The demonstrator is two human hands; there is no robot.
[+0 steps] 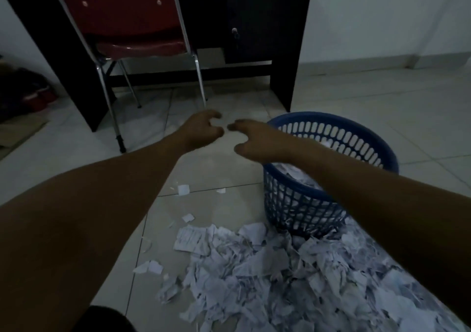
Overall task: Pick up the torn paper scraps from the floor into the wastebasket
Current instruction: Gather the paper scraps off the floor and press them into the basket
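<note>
A big heap of torn white paper scraps (293, 275) covers the tiled floor in the lower middle and right. Just behind it stands a blue slotted wastebasket (300, 209) with scraps inside (295, 172). Both arms reach forward over the floor. My left hand (201, 130) hovers left of the basket, fingers loosely curled, holding nothing that I can see. My right hand (254, 140) is beside it, at the basket's left rim, fingers spread and relaxed, also empty. A few single scraps (184, 189) lie apart on the tiles below the hands.
A red chair with chrome legs (196, 77) and a dark desk (283, 51) stand close behind the hands. Dark bundles (23, 94) lie at the far left by the wall. Pale tiles stretch to the right of the basket.
</note>
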